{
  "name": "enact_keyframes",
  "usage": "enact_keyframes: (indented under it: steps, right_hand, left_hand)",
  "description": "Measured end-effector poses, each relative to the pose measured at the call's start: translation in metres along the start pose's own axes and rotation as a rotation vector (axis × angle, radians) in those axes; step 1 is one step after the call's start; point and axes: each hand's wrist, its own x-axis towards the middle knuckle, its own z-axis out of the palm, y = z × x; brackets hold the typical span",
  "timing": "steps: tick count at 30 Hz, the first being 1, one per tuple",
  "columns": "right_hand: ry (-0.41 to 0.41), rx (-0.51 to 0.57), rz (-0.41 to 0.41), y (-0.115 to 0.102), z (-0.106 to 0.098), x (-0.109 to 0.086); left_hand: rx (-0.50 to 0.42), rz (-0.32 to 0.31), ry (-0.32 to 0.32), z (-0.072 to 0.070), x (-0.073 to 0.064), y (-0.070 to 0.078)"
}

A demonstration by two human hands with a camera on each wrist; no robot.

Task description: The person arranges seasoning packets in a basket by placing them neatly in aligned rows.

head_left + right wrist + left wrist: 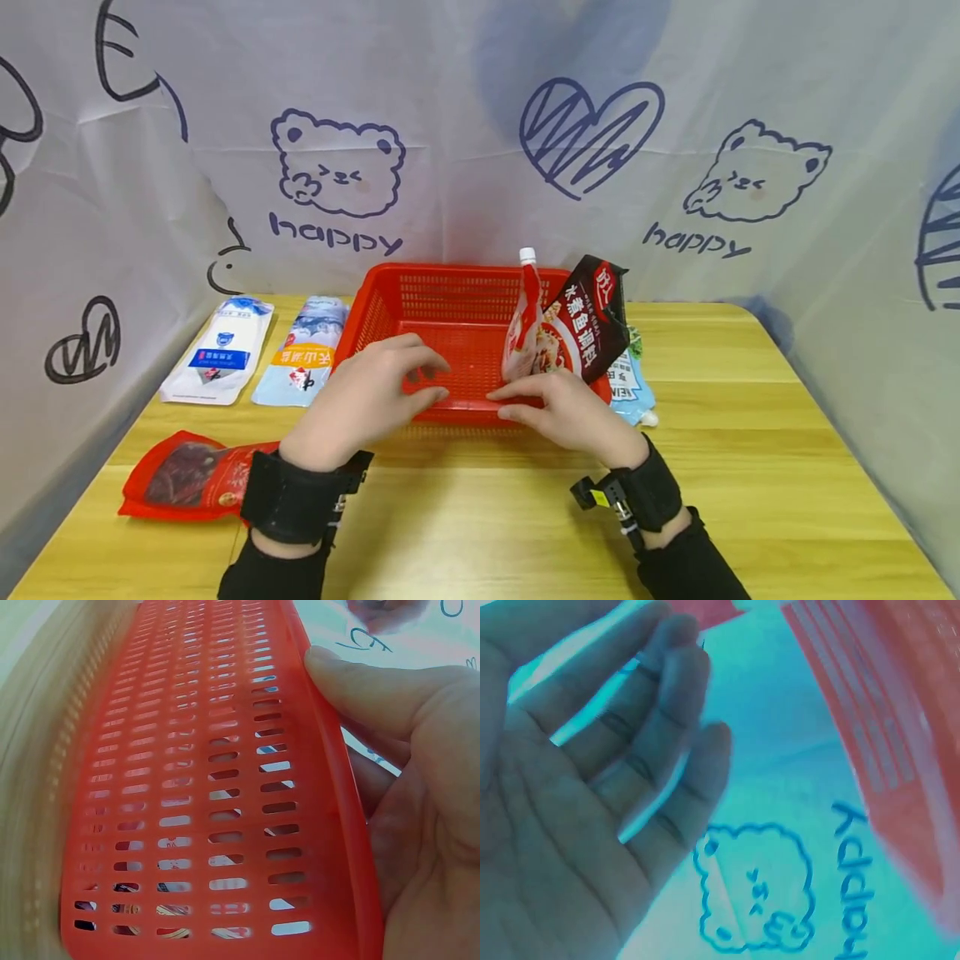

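Observation:
A red plastic basket [442, 342] with slotted walls stands at the back of the table. My left hand [378, 392] hovers over its front left part, fingers loosely bent and nothing between them; the left wrist view shows the bare palm. My right hand [566, 408] is at the front rim, its thumb tip right at the edge in the right wrist view and its fingers partly hidden behind the rim. Inside, at the right end, a red and white spout pouch [523, 325] with a white cap stands upright beside a tilted black fish seasoning packet [588, 321].
Left of the basket lie a white salt bag [221, 354] and a blue and orange salt bag [303, 350]. A red bag with a window [191, 479] lies at the front left, partly behind my left wrist. A light blue spout pouch [632, 387] lies against the basket's right side.

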Motion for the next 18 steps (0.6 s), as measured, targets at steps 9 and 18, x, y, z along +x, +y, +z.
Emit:
enact_keyframes:
  steps: [9,18]
  right_hand:
    - [0.015,-0.021,0.012,0.002,0.000,-0.001]
    - [0.017,-0.005,0.011,0.002,0.003,0.000]
  left_hand:
    - [0.120,0.001,0.008,-0.039,-0.033,-0.021]
    - [0.213,-0.152,-0.168,-0.059,-0.075,-0.072]
